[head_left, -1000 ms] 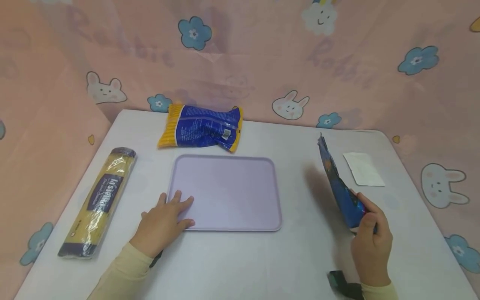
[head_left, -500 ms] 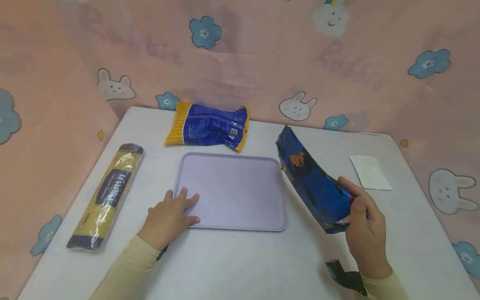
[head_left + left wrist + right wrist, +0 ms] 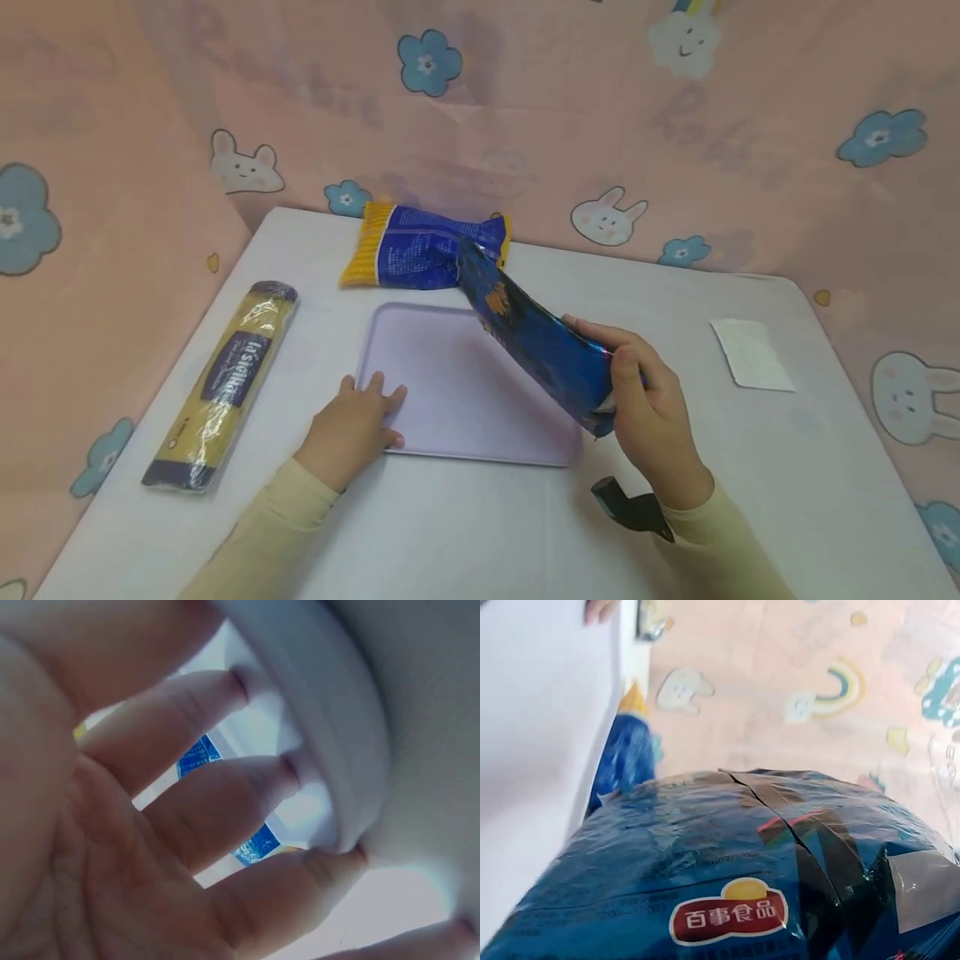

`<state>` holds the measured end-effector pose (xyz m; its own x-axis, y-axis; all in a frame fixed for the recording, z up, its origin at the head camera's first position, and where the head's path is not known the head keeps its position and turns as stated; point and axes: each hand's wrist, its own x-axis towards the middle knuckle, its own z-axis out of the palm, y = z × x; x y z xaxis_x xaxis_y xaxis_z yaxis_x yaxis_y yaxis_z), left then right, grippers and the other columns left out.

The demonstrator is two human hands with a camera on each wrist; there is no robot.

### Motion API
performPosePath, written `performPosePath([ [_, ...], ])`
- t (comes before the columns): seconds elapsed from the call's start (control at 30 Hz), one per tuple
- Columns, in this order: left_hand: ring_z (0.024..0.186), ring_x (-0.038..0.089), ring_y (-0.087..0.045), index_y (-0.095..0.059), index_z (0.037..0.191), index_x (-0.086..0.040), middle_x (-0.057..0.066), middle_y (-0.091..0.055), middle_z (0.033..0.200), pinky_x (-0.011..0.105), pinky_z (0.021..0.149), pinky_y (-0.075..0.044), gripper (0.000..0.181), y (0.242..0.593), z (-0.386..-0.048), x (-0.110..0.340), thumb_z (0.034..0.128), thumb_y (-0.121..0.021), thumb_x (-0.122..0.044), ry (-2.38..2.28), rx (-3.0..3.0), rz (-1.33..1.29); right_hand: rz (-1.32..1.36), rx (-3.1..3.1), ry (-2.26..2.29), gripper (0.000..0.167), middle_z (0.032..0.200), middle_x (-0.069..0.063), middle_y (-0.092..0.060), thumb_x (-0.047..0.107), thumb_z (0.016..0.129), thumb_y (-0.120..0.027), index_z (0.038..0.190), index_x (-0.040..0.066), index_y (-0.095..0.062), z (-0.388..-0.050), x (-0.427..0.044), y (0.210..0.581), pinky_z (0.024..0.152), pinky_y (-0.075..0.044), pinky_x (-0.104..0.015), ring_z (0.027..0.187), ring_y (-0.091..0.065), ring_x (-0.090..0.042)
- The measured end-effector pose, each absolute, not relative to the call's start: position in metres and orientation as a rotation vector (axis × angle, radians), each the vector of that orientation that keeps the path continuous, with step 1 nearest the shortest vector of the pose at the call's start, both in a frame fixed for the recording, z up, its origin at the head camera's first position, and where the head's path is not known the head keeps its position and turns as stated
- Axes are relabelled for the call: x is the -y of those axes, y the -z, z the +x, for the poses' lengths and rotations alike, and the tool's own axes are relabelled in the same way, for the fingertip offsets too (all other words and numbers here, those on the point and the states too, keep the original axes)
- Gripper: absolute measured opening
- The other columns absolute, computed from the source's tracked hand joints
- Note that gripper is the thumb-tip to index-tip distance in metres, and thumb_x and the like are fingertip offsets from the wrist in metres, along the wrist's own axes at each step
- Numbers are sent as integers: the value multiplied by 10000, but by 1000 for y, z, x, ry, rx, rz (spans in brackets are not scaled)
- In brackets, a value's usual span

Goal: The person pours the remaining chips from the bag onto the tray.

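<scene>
My left hand (image 3: 348,429) rests with spread fingers on the front left corner of a lavender tray (image 3: 420,375). In the left wrist view its fingertips (image 3: 289,772) touch the tray's rim (image 3: 322,735). My right hand (image 3: 652,408) grips the lower right end of a shiny blue snack bag (image 3: 547,350), thumb on the near side. Tilted, the bag hangs over the tray's right half and covers part of it. In the right wrist view, the bag's back (image 3: 705,855) fills the lower half, with a red label on it; the right fingers are out of sight there.
Left of the tray lies a long pack of spaghetti (image 3: 225,383). Behind the tray is a blue and yellow packet (image 3: 423,246), partly hidden by the snack bag. A white square of paper (image 3: 752,354) lies at the right. A printed pink cloth (image 3: 517,100) stands behind the table.
My right hand has carried the snack bag leftward from the table's right side to over the tray, turning its face into view. My left hand has stayed on the tray's corner.
</scene>
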<state>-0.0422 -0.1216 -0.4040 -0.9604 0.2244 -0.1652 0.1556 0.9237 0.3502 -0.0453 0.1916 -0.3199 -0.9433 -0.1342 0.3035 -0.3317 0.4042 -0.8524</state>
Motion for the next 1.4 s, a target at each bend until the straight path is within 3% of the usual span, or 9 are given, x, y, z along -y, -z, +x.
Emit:
performPosePath([
  [0.1, 1128, 451, -555, -701, 1399, -72, 274, -570, 1475, 611, 670, -590, 657, 406, -41, 119, 814, -901, -294, -488, -2894, 277, 485, 2469, -1621, 434, 1455, 50, -637, 200, 1178, -319, 1448, 139, -653, -54, -178, 318, 982, -528, -437, 1268, -626, -236],
  [0.23, 1089, 417, -548, -707, 1394, -79, 239, -597, 1440, 647, 639, -575, 649, 406, -40, 116, 812, -905, -287, -473, -2903, 282, 504, 2474, -1709, 442, 1450, 23, -633, 290, 1179, -336, 1442, 159, -666, -65, -165, 315, 971, -521, -589, 1273, -614, -276],
  [0.4, 1129, 445, -546, -709, 1394, -83, 251, -587, 1461, 665, 654, -571, 653, 404, -40, 114, 805, -912, -281, -472, -2894, 288, 484, 2515, -1714, 460, 1460, 14, -631, 391, 1164, -367, 1441, 186, -671, -73, -153, 306, 967, -510, -659, 1288, -600, -307],
  [0.5, 1134, 470, -557, -717, 1382, -79, 264, -593, 1453, 639, 643, -579, 650, 403, -41, 114, 798, -916, -282, -463, -2900, 308, 529, 2487, -1678, 467, 1465, 32, -635, 402, 1161, -370, 1430, 179, -678, -76, -148, 297, 970, -506, -659, 1306, -591, -279],
  [0.77, 907, 391, -567, -759, 1312, -66, 247, -666, 1285, 452, 572, -555, 632, 398, -44, 114, 748, -942, -285, -434, -2946, 396, 631, 2379, -1699, 446, 1443, 26, -663, 344, 1165, -387, 1368, 116, -712, -81, -132, 295, 1015, -490, -639, 1352, -580, -230],
  [0.9, 897, 372, -560, -757, 1314, -59, 261, -657, 1320, 437, 582, -548, 634, 397, -45, 116, 756, -939, -298, -435, -2929, 374, 631, 2505, -1736, 441, 1432, -29, -671, 295, 1177, -365, 1365, 91, -707, -91, -123, 322, 1041, -512, -555, 1328, -606, -244],
  [1.03, 927, 388, -570, -752, 1322, -60, 283, -638, 1367, 436, 610, -553, 640, 398, -45, 117, 760, -942, -300, -445, -2906, 341, 660, 2520, -1746, 436, 1409, -17, -686, 289, 1180, -357, 1355, 112, -716, -96, -120, 336, 1015, -529, -555, 1301, -626, -249],
  [1.27, 1026, 473, -594, -749, 1329, -61, 298, -619, 1403, 482, 663, -576, 642, 400, -47, 118, 762, -944, -291, -477, -2894, 324, 650, 2544, -1711, 433, 1405, -4, -689, 284, 1180, -361, 1350, 109, -719, -95, -123, 334, 1037, -509, -568, 1322, -603, -235],
  [1.4, 942, 425, -581, -752, 1321, -56, 291, -638, 1370, 455, 641, -555, 644, 400, -47, 119, 753, -946, -289, -471, -2902, 346, 584, 2562, -1706, 433, 1424, -11, -670, 307, 1176, -372, 1362, 127, -719, -90, -126, 319, 991, -532, -580, 1267, -622, -257],
])
